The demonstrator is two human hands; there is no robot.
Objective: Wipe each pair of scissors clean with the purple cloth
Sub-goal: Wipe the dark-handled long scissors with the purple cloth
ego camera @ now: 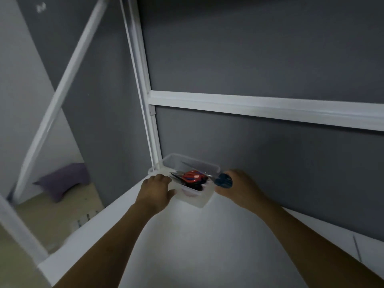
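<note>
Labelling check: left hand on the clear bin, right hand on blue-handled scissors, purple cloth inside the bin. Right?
Wrong on the cloth. Head view: the purple cloth lies off left beyond the partition, not in the bin. Left hand on the bin and right hand on the blue-handled scissors stand.

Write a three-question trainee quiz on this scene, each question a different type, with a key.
1. True or false: the purple cloth lies inside the clear container.
2. Multiple choice: what does the left hand grip? A) the container's side B) the cloth C) nothing
3. Fill in: the scissors held by the right hand have a ____ handle.

Key: 1 false, as the cloth lies apart, far to the left; 2 A; 3 blue.
</note>
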